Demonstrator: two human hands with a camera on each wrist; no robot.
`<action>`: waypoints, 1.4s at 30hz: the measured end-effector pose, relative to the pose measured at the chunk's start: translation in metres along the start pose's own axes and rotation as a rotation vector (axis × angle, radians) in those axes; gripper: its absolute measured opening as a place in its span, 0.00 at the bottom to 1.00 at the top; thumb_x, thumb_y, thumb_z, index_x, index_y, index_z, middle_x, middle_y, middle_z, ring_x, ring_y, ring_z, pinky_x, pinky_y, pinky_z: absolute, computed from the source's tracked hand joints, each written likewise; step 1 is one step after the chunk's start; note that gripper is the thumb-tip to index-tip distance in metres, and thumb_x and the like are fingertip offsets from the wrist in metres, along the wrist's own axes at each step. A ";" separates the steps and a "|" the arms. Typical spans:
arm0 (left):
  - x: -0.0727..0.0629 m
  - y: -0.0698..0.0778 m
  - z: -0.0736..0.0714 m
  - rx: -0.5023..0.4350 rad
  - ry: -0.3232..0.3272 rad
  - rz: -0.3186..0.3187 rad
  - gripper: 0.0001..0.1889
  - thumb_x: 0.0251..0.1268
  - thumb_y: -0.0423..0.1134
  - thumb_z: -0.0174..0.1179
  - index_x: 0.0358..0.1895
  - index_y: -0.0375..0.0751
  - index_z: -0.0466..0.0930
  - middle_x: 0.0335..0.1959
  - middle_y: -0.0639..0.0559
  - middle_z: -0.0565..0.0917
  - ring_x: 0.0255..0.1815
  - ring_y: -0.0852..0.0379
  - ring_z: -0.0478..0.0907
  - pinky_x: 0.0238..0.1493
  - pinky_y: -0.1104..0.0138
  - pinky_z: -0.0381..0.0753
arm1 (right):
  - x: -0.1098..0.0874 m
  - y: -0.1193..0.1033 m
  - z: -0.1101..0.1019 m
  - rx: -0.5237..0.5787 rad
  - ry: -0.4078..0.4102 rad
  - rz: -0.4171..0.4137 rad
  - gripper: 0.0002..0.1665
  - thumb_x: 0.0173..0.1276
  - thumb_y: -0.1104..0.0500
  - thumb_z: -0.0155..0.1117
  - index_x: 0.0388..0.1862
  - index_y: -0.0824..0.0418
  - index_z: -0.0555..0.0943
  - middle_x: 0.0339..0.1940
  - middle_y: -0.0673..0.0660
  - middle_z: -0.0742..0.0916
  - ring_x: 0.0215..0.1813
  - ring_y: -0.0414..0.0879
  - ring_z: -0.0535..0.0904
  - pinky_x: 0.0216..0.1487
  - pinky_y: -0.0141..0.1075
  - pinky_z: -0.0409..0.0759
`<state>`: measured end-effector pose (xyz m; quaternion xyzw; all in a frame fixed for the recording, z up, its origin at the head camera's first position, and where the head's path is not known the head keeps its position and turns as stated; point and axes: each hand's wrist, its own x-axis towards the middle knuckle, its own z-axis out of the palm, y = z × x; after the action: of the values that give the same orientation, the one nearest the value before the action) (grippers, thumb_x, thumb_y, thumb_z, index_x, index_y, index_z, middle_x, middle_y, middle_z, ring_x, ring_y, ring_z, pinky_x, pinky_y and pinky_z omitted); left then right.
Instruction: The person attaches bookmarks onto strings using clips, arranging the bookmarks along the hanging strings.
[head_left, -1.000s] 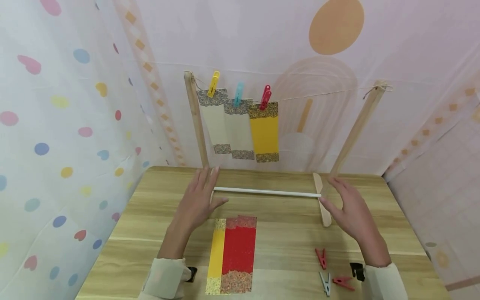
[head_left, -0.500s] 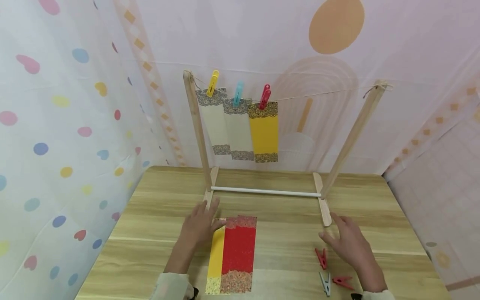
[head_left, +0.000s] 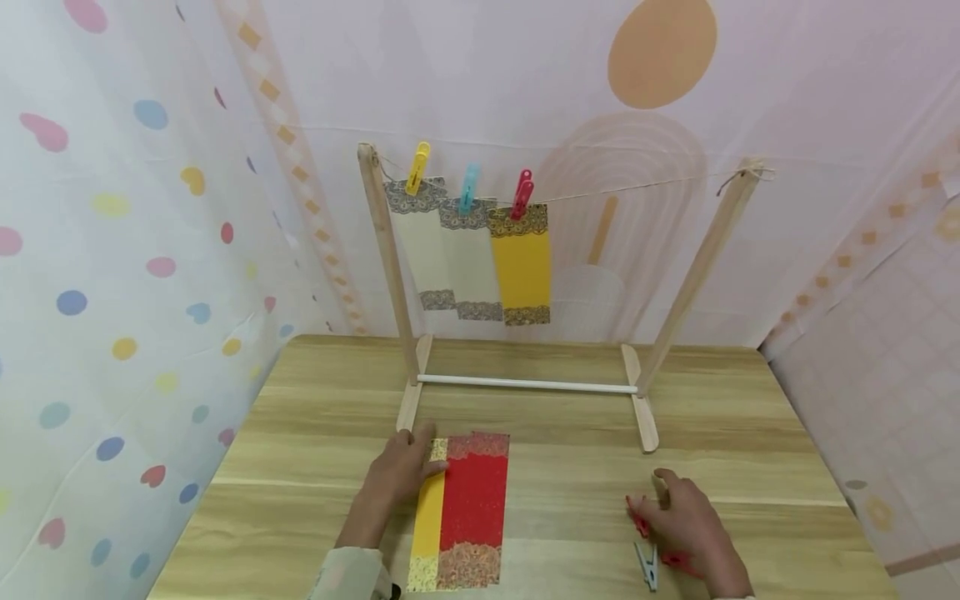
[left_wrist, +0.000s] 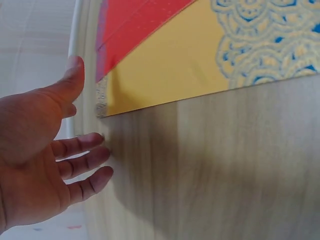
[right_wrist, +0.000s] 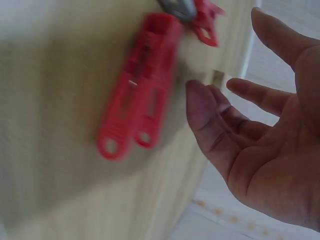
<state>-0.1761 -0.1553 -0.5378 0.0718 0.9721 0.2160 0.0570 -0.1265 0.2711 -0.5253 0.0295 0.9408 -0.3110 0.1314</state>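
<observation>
My left hand hovers at the upper left edge of a yellow patterned card, which lies partly under red cards with lacy ends. In the left wrist view its fingers are loosely spread beside the yellow card, holding nothing. Over on the right, my right hand is above the clothespins, thumb and fingers apart. It overlaps a red clothespin and a second red one; a grey-blue clothespin lies between them. The right wrist view has a red clothespin near the fingers.
Behind stands a wooden rack: left post, right post, white rod and string. On the string hang two pale cards and a yellow one, held by yellow, blue and red clothespins.
Both hands have drawn back from the rack's feet toward the front, the left to the cards, the right to the clothespins. The rack and cards stay put.
</observation>
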 end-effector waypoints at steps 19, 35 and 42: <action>0.004 -0.011 0.009 -0.054 0.033 -0.048 0.33 0.50 0.42 0.80 0.59 0.37 0.77 0.39 0.45 0.72 0.35 0.50 0.68 0.34 0.57 0.76 | 0.004 0.004 0.021 0.034 0.082 0.064 0.20 0.61 0.58 0.74 0.44 0.72 0.80 0.27 0.52 0.79 0.30 0.45 0.73 0.31 0.37 0.73; 0.008 -0.016 0.007 -0.242 0.016 -0.136 0.31 0.47 0.27 0.78 0.52 0.32 0.68 0.39 0.44 0.77 0.36 0.48 0.73 0.42 0.55 0.78 | 0.000 0.010 0.014 0.347 0.156 0.208 0.21 0.64 0.58 0.70 0.48 0.75 0.81 0.33 0.57 0.85 0.34 0.46 0.80 0.33 0.35 0.80; 0.009 -0.023 -0.002 -0.335 0.100 -0.163 0.26 0.55 0.24 0.69 0.57 0.26 0.69 0.28 0.46 0.76 0.27 0.52 0.70 0.31 0.60 0.75 | 0.000 0.015 0.015 0.524 0.158 0.296 0.26 0.67 0.60 0.70 0.55 0.77 0.76 0.37 0.61 0.84 0.32 0.44 0.81 0.33 0.36 0.84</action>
<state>-0.1884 -0.1756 -0.5465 -0.0284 0.9267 0.3728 0.0369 -0.1210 0.2743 -0.5462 0.2234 0.8215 -0.5170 0.0896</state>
